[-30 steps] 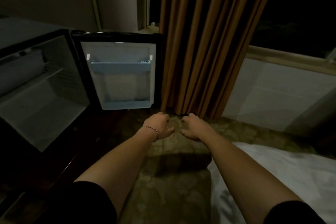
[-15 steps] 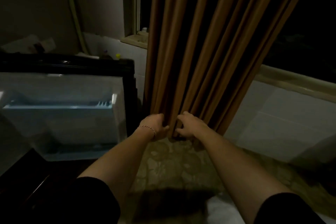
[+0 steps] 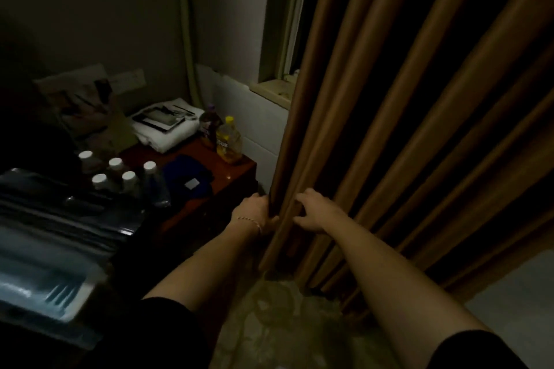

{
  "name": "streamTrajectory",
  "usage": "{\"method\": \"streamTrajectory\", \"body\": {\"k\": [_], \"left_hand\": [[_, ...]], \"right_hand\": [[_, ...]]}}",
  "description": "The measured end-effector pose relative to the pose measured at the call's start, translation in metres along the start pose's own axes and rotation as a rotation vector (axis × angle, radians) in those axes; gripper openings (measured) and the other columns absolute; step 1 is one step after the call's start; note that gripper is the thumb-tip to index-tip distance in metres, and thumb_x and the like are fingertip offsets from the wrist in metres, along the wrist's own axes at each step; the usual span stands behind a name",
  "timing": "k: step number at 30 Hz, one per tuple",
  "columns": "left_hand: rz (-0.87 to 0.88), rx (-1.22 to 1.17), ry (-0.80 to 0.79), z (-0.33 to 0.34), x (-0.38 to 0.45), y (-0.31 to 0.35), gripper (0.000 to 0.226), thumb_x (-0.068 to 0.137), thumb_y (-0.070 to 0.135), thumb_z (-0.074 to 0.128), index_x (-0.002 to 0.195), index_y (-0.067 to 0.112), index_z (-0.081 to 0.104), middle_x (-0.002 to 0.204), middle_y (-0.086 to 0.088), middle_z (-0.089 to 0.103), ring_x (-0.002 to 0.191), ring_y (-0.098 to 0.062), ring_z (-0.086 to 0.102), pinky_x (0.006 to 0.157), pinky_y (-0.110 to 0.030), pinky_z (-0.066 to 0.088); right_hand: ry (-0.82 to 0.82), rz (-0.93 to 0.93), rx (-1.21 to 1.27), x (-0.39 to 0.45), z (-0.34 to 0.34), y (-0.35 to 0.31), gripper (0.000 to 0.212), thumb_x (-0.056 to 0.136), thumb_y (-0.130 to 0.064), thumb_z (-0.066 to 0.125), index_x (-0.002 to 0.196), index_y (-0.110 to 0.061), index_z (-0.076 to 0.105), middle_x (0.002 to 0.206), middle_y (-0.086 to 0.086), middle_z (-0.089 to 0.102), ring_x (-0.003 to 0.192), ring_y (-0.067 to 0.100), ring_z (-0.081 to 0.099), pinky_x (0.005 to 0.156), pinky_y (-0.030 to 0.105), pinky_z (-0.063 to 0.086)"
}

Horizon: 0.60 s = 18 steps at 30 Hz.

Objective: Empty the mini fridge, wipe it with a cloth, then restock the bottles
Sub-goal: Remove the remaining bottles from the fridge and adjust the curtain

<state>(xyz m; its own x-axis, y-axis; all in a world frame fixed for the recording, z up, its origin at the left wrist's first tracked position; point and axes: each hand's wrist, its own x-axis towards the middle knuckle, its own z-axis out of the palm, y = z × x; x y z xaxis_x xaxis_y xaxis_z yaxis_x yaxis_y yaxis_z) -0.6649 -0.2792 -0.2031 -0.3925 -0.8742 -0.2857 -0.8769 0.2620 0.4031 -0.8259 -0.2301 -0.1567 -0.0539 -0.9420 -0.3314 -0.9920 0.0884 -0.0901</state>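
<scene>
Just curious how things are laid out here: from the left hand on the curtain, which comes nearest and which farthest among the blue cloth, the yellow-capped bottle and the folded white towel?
From the left hand:
1. Blue cloth, on the cabinet just to its left.
2. Yellow-capped bottle, at the cabinet's back corner.
3. Folded white towel, farther back, by the wall.

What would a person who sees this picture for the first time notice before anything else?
First, the two bare hands at the centre: the left hand grips the edge of the brown curtain, and the right hand rests curled on a fold beside it. Next, at the left, white-capped bottles stand grouped on the dark red cabinet, with a yellow-capped bottle near its far corner and a dark blue cloth between them.
</scene>
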Motion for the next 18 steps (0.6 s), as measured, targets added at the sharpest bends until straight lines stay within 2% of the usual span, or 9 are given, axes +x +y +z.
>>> {"method": "streamTrajectory", "body": {"k": [4, 7, 10, 13, 18], "left_hand": [[-0.117, 0.0, 0.082, -0.027, 0.052, -0.003, 0.05, 0.088, 0.051, 0.059, 0.123, 0.017, 0.051, 0.125, -0.007, 0.048, 0.112, -0.029, 0.052, 0.09, -0.044, 0.052], [-0.231, 0.003, 0.13, -0.055, 0.077, -0.026, 0.052, 0.087, 0.051, 0.06, 0.126, 0.018, 0.05, 0.127, -0.008, 0.048, 0.113, -0.029, 0.052, 0.09, -0.046, 0.051], [-0.346, -0.023, 0.193, -0.084, 0.089, -0.066, 0.044, 0.086, 0.051, 0.059, 0.115, 0.019, 0.054, 0.121, -0.007, 0.05, 0.109, -0.03, 0.054, 0.089, -0.049, 0.051], [-0.462, -0.031, 0.297, -0.114, 0.095, -0.111, 0.033, 0.086, 0.049, 0.058, 0.098, 0.02, 0.048, 0.114, -0.009, 0.052, 0.101, -0.029, 0.054, 0.086, -0.047, 0.051], [-0.649, -0.019, 0.499, -0.155, 0.088, -0.182, 0.04, 0.087, 0.047, 0.057, 0.111, 0.015, 0.054, 0.117, -0.01, 0.051, 0.11, -0.03, 0.05, 0.088, -0.046, 0.05]], "right_hand": [[-0.015, -0.131, -0.064, 0.082, -0.04, 0.013, 0.049, 0.093, -0.04, 0.063, 0.135, -0.019, 0.049, 0.127, 0.005, 0.045, 0.113, 0.028, 0.056, 0.092, 0.043, 0.052], [-0.025, -0.251, -0.105, 0.143, -0.067, -0.002, 0.049, 0.093, -0.041, 0.063, 0.134, -0.019, 0.05, 0.13, 0.005, 0.046, 0.118, 0.029, 0.054, 0.094, 0.041, 0.05], [-0.051, -0.394, -0.096, 0.193, -0.08, -0.038, 0.048, 0.092, -0.041, 0.064, 0.132, -0.018, 0.052, 0.13, 0.007, 0.045, 0.121, 0.029, 0.051, 0.096, 0.04, 0.048], [-0.076, -0.538, -0.136, 0.238, -0.085, -0.087, 0.055, 0.09, -0.044, 0.065, 0.136, -0.016, 0.049, 0.132, 0.01, 0.043, 0.122, 0.034, 0.051, 0.099, 0.045, 0.047], [-0.114, -0.737, -0.216, 0.287, -0.093, -0.179, 0.057, 0.092, -0.044, 0.063, 0.14, -0.019, 0.045, 0.139, 0.007, 0.041, 0.122, 0.031, 0.051, 0.096, 0.044, 0.048]]}}
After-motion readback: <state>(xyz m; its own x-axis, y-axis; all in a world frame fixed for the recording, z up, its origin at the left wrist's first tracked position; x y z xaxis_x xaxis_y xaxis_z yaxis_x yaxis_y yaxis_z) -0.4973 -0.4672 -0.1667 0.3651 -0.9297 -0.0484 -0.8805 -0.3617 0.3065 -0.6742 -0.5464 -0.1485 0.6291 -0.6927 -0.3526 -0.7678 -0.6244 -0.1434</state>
